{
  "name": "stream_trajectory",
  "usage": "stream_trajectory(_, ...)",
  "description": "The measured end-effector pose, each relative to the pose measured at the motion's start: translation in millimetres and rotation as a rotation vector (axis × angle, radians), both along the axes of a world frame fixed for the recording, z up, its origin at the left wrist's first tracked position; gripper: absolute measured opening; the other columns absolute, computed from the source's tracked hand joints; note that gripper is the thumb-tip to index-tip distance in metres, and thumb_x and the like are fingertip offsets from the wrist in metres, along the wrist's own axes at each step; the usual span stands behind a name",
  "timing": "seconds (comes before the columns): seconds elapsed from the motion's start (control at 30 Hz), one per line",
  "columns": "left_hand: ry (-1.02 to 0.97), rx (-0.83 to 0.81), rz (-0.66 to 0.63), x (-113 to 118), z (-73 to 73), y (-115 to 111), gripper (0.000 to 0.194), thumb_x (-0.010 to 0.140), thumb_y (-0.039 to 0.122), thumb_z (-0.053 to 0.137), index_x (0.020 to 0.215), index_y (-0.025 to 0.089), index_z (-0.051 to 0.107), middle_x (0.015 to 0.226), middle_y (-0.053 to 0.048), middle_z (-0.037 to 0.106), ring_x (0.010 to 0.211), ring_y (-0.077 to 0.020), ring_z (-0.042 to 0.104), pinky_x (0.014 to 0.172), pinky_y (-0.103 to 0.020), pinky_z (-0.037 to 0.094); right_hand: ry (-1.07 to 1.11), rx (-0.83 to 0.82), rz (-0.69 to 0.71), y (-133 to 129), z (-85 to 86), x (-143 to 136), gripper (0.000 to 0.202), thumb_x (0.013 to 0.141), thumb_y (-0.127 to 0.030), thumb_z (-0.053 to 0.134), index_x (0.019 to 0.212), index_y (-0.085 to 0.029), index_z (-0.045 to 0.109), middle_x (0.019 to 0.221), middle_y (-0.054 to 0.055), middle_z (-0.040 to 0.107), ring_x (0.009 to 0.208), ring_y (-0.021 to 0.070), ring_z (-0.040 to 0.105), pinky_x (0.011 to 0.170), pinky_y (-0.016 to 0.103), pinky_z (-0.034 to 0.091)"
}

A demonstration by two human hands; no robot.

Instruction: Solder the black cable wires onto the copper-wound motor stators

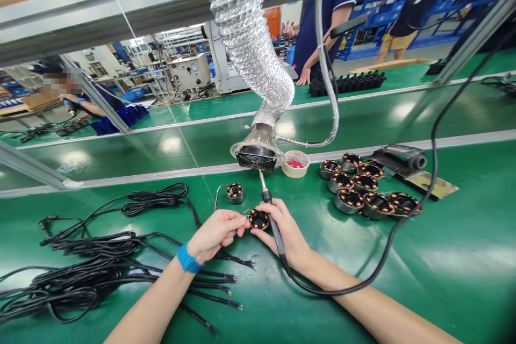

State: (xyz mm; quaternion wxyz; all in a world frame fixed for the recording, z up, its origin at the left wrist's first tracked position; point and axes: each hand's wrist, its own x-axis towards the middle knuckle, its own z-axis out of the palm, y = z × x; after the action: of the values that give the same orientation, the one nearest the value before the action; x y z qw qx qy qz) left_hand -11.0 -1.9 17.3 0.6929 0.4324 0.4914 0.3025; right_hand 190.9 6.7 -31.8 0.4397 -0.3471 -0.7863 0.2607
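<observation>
Between my hands is a round motor stator [258, 219] with copper windings and a black core. My right hand [287, 234] wraps round its right side, and a soldering iron [276, 228] lies across that hand, its tip pointing up toward the fan of the fume extractor [258, 153]. My left hand [223, 231], with a blue band on the wrist, pinches at the stator's left edge; what its fingertips hold is too small to name. Just behind stands another stator [234, 193] with a thin cable attached.
Bundled black cables [92, 274] with bared ends cover the left. Several stators [365, 183] sit at the right beside a soldering iron holder [403, 158]. A round tub [295, 164] holds something red. The iron's cord arches over the right. People work beyond the conveyor [193, 142].
</observation>
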Motion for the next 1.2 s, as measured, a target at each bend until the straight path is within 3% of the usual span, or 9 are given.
stream_trajectory(0.2,0.13,0.204,0.136,-18.1,28.7,-3.3,0.046,0.086,0.056,0.06,0.08,0.01,0.068,0.053,0.006,0.037,0.043,-0.0038,0.025,0.042,-0.021,0.018,-0.017,0.009,-0.038,3.2,-2.1,1.3,0.047,0.084,-0.024,0.07,0.125,-0.028,0.047,0.119,0.008,0.047,0.108,0.0233,0.058,0.095,0.041,0.051)
stream_trajectory(0.27,0.164,0.276,0.085,-20.1,38.0,-7.7,0.048,0.09,0.055,0.053,0.075,0.012,0.066,0.05,0.004,0.044,0.042,-0.0056,0.032,0.044,-0.021,0.025,-0.021,0.018,-0.035,3.7,-1.2,1.3,0.047,0.084,-0.026,0.07,0.125,-0.028,0.047,0.118,0.008,0.048,0.109,0.024,0.057,0.096,0.042,0.051)
stream_trajectory(0.37,0.268,0.34,-0.115,-17.2,43.7,-13.7,0.052,0.094,0.055,0.045,0.073,0.013,0.068,0.043,0.003,0.046,0.039,-0.0076,0.035,0.046,-0.023,0.029,-0.013,0.04,-0.041,5.8,-0.9,0.4,0.046,0.084,-0.03,0.07,0.124,-0.027,0.048,0.117,0.008,0.05,0.108,0.0249,0.058,0.095,0.043,0.05)
stream_trajectory(0.43,0.383,0.407,-0.214,-14.8,41.2,-14.2,0.053,0.093,0.055,0.046,0.073,0.013,0.071,0.041,0.004,0.043,0.04,-0.008,0.032,0.046,-0.024,0.027,-0.008,0.05,-0.05,8.0,-1.9,-0.8,0.043,0.085,-0.03,0.069,0.124,-0.027,0.049,0.117,0.009,0.051,0.108,0.0255,0.058,0.095,0.043,0.05)
stream_trajectory(0.57,0.617,0.552,-0.273,-16.7,30.6,-11.5,0.046,0.089,0.05,0.055,0.071,0.013,0.076,0.051,0.001,0.056,0.047,-0.0098,0.04,0.048,-0.024,0.027,0.008,0.039,-0.059,8.6,-2.8,-2.1,0.04,0.086,-0.029,0.068,0.122,-0.028,0.05,0.118,0.009,0.051,0.11,0.0254,0.057,0.096,0.042,0.05)
stream_trajectory(0.8,0.655,0.778,-0.614,-17.2,14.3,-14.7,0.019,0.076,0.04,0.076,0.082,0.022,0.079,0.07,-0.002,0.067,0.064,-0.0161,0.059,0.061,-0.024,0.039,0.014,-0.015,-0.047,4.5,3.6,-1.6,0.037,0.087,-0.024,0.065,0.12,-0.028,0.05,0.117,0.007,0.051,0.108,0.0225,0.057,0.095,0.04,0.049)
stream_trajectory(0.93,0.768,0.826,-0.63,-9.5,4.0,-15.4,0.011,0.073,0.03,0.08,0.07,0.021,0.074,0.071,-0.001,0.064,0.064,-0.0149,0.057,0.06,-0.024,0.036,0.046,-0.043,-0.045,4.1,5.4,-3.4,0.034,0.086,-0.022,0.065,0.117,-0.027,0.05,0.116,0.006,0.052,0.108,0.022,0.057,0.096,0.04,0.048)
stream_trajectory(1.07,0.683,0.797,-0.63,-12.8,7.7,-11.7,0.013,0.077,0.029,0.076,0.07,0.02,0.071,0.074,-0.001,0.067,0.067,-0.0143,0.057,0.062,-0.024,0.037,0.066,-0.043,-0.053,3.4,3.8,-4.6,0.032,0.087,-0.02,0.064,0.115,-0.026,0.05,0.114,0.007,0.053,0.106,0.0221,0.057,0.096,0.041,0.048)
stream_trajectory(1.2,0.498,0.631,-0.451,-21.3,18.2,-5.7,0.02,0.08,0.038,0.071,0.08,0.017,0.073,0.071,-0.001,0.067,0.063,-0.0129,0.054,0.06,-0.022,0.038,0.063,-0.006,-0.067,3.4,0.5,-3.3,0.034,0.086,-0.023,0.066,0.117,-0.026,0.052,0.117,0.008,0.055,0.11,0.0231,0.058,0.097,0.043,0.049)
